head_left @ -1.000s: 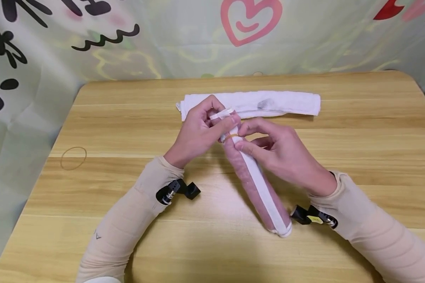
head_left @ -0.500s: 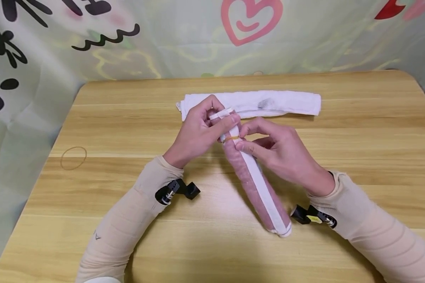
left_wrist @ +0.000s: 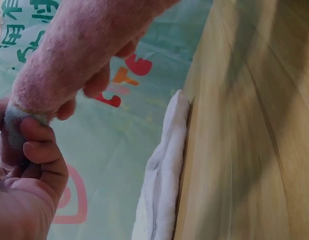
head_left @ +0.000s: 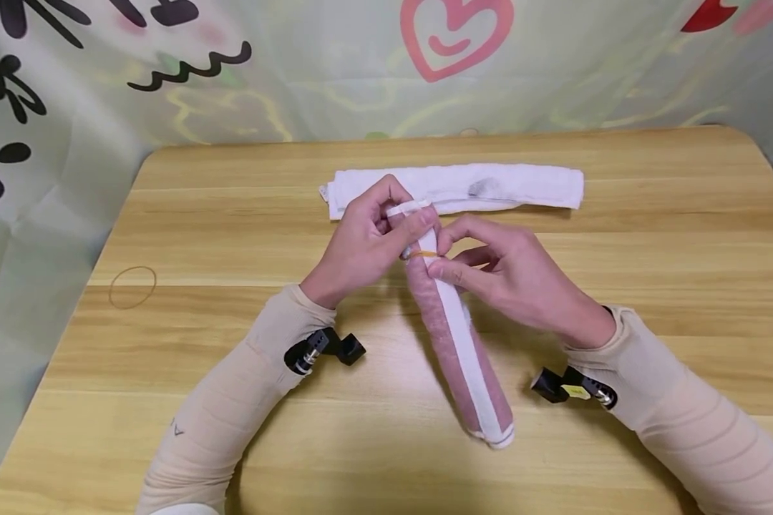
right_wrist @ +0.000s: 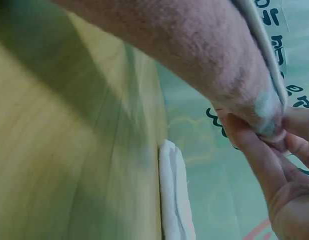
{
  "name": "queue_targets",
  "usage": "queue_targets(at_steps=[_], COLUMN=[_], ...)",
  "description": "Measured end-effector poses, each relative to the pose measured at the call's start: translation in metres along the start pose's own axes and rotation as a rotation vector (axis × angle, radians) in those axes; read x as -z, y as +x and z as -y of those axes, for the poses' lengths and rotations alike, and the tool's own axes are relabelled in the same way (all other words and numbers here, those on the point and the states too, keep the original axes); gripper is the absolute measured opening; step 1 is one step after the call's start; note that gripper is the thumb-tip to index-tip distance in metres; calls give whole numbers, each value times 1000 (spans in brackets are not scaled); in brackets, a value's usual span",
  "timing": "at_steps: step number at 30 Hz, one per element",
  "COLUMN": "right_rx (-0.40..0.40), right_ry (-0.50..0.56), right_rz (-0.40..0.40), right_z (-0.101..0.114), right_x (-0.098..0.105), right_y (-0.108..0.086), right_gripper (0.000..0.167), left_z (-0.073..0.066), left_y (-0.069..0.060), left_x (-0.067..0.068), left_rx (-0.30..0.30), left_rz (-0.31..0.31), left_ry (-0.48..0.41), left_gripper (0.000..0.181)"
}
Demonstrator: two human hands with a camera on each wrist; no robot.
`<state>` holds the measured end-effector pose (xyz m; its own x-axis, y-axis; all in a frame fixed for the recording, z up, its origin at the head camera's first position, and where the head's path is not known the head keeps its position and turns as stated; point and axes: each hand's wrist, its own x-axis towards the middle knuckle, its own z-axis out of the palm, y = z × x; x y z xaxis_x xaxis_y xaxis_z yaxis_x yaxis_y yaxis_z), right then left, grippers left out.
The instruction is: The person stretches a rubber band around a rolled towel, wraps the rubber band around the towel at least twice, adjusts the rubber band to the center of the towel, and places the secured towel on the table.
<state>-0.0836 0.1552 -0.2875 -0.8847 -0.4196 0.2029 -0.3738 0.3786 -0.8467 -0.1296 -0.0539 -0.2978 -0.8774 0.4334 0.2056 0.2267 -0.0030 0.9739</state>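
Observation:
A pink towel [head_left: 436,322] with a white border strip is rolled into a long tube, slanting from both hands toward the table's front. Its upper end is gripped by my left hand [head_left: 367,239], thumb on top and fingers curled behind. An orange rubber band [head_left: 423,254] circles the roll just below that thumb. Thumb and forefinger of my right hand [head_left: 524,279] pinch at the band's right side, against the roll. In the left wrist view, curled fingers [left_wrist: 42,145] hold the narrow banded end. The right wrist view has the roll [right_wrist: 194,45] crossing overhead.
A folded white towel [head_left: 528,186] with a grey smudge lies behind the hands on the wooden table [head_left: 232,443]. A loose rubber band [head_left: 133,287] rests at the left. A printed curtain [head_left: 335,79] hangs behind the table's back edge.
The roll's lower end has swung a little left and toward the front. The band now sits slightly lower and more level in view. Both hands keep their hold.

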Motion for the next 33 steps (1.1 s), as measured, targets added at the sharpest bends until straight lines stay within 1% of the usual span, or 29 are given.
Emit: queue_targets(at_steps=[3, 6, 10, 13, 17, 21, 23, 25, 28, 30, 33], right_rx=[-9, -8, 1, 35, 70, 82, 104, 125, 144, 145, 128], right_ry=[25, 32, 36, 8, -66, -99, -117, -148, -201, -238, -266], right_rz=[-13, 5, 61, 67, 35, -22, -53, -64, -36, 5, 73], right_z=[2, 2, 0, -3, -4, -3, -3, -3, -3, -3, -2], right_x=[0, 2, 3, 2, -2, -6, -7, -7, -6, -4, -2], right_y=[-1, -1, 0, 1, 0, -1, -1, -1, -2, -2, -1], right_gripper=[17, 17, 14, 13, 11, 12, 15, 14, 9, 7, 7], left_z=[-1, -1, -1, 0, 0, -2, -2, -2, -3, -3, -4], left_y=[0, -1, -1, -1, 0, 0, 0, 1, 1, 0, 0], left_x=[1, -1, -5, -6, -6, -3, -3, -4, -6, -7, -6], left_rx=[-29, -31, -4, 26, 53, 52, 53, 58, 64, 77, 96], left_rz=[5, 4, -3, -16, -38, -57, -63, -64, -60, -63, -86], left_ry=[12, 34, 64, 106, 159, 187, 202, 219, 251, 266, 270], left_gripper=[9, 9, 15, 17, 19, 21, 21, 21, 23, 24, 24])
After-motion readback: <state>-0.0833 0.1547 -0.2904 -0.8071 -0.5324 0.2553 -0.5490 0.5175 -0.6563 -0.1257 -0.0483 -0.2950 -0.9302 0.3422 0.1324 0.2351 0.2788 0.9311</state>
